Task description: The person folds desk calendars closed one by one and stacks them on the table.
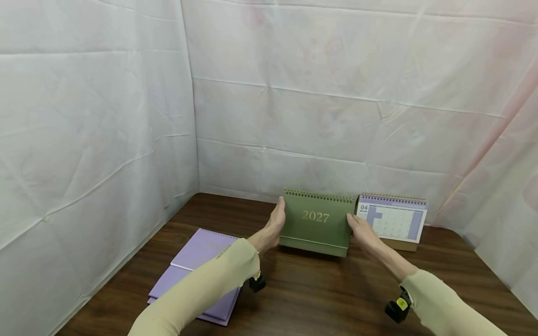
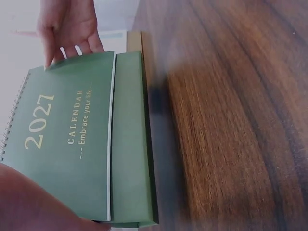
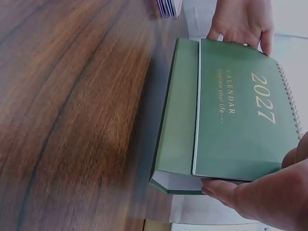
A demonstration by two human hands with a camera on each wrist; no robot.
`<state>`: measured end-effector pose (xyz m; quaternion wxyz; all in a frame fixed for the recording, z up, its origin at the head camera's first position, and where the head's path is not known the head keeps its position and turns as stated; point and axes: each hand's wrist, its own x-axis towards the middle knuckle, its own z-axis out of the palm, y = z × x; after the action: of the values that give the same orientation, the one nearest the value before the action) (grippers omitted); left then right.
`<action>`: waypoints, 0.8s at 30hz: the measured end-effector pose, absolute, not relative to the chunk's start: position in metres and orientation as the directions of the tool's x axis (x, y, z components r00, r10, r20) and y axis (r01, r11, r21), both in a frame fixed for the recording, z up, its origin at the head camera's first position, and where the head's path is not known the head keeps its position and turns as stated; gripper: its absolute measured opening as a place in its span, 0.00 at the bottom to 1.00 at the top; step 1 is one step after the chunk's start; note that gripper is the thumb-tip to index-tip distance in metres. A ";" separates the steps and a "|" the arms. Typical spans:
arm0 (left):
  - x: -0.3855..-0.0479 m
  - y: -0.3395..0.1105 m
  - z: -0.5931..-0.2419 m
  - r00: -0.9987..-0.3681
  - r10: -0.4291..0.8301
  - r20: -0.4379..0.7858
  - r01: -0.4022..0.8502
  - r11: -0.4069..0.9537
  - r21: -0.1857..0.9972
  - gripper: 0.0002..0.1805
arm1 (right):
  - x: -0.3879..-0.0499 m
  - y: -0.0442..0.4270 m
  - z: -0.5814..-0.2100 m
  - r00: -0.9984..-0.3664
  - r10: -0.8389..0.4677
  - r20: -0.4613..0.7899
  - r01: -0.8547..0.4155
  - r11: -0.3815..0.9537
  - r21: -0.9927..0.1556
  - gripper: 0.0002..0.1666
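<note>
Two grips show on my monitor: the left hand (image 1: 274,224) clasps the left edge of a green calendar (image 1: 315,231), held upright over the wooden table (image 1: 311,298), its cover lettered 2027 in gold beneath a matching coil (image 1: 320,195); the right hand (image 1: 363,232) pinches the opposite edge, beside a lilac-and-white calendar (image 1: 392,225).

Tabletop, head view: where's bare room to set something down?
Free on the tabletop: front middle, between purple pile and right sleeve; back left, behind the purple pile and left of the green calendar. Crowded: back right, green calendar and 04 calendar close together, right hand at the gap; front left, left sleeve over the purple pile.
</note>
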<state>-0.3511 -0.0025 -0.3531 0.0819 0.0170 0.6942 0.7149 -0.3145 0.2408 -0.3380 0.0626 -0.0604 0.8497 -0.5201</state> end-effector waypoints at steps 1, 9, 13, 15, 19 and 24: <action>-0.349 -0.003 -0.352 -0.986 0.138 -0.092 -0.095 -0.014 0.995 0.36 | -0.312 0.241 -0.337 -0.985 -0.166 -0.037 -0.048 0.481 -0.875 0.39; -0.333 -0.005 -0.345 -0.983 0.153 -0.099 -0.097 0.020 0.995 0.36 | -0.293 0.245 -0.332 -0.984 -0.168 0.059 -0.151 0.611 -0.777 0.39; -0.323 -0.006 -0.344 -0.982 0.157 -0.106 -0.101 0.034 0.994 0.35 | -0.284 0.246 -0.331 -0.982 -0.167 0.089 -0.176 0.635 -0.752 0.38; -0.318 -0.007 -0.343 -0.982 0.160 -0.104 -0.095 0.063 0.993 0.36 | -0.280 0.247 -0.330 -0.982 -0.159 0.103 -0.184 0.672 -0.717 0.38; -0.311 -0.010 -0.340 -0.983 0.160 -0.092 -0.070 0.140 0.988 0.37 | -0.273 0.248 -0.325 -0.977 -0.153 0.146 -0.211 0.744 -0.634 0.38; -0.302 -0.015 -0.336 -0.985 0.166 -0.044 -0.006 0.221 0.975 0.34 | -0.266 0.250 -0.320 -0.960 -0.160 0.231 -0.267 0.779 -0.568 0.34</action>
<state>-0.3024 -0.0153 -0.3359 0.0689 0.0513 0.7785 0.6218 -0.2665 0.2496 -0.3197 -0.0851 -0.1136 0.9392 -0.3128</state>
